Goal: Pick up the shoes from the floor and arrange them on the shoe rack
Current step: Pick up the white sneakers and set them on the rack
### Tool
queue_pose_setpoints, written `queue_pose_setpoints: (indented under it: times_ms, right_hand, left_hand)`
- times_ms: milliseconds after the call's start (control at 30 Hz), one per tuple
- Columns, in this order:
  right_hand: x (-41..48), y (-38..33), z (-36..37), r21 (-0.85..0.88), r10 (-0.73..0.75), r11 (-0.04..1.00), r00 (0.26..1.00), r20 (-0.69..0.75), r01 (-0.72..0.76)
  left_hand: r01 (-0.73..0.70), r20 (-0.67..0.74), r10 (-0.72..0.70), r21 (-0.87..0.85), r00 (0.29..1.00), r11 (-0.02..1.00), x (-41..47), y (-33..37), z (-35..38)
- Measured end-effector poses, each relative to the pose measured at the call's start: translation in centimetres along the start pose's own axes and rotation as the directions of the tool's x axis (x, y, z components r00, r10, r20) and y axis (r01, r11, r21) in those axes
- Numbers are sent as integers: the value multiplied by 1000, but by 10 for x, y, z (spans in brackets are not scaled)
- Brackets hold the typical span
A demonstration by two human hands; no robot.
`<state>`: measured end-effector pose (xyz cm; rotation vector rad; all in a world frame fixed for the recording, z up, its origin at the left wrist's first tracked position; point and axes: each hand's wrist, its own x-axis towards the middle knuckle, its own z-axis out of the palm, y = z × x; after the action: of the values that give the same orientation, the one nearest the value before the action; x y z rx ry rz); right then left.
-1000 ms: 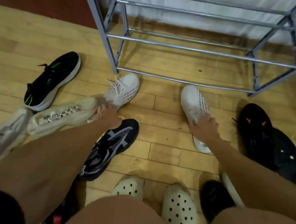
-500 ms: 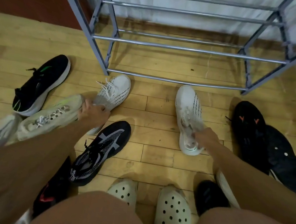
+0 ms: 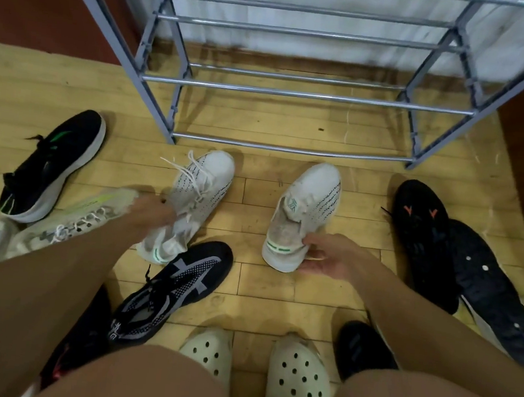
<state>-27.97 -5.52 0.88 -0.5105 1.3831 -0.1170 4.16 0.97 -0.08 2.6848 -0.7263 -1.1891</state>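
Below the shoe rack, two hands grip two white sneakers.

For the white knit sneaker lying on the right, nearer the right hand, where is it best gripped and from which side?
Probably the heel collar. The right white knit sneaker lies upright, its toe toward the grey metal shoe rack and its open heel toward the person. The right hand already has fingers at that heel rim. Coming from the near side, thumb inside the opening, gives a firm edge and keeps the toe leading onto the rack.
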Motion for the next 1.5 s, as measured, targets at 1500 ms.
queue_pose_setpoints:
  times_ms: [1500]
  right_hand:
    - [108, -185, 82, -332, -521, 823, 846, -113, 462]
  left_hand:
    - [-292, -131, 263, -329, 956, 898, 91, 138, -23]
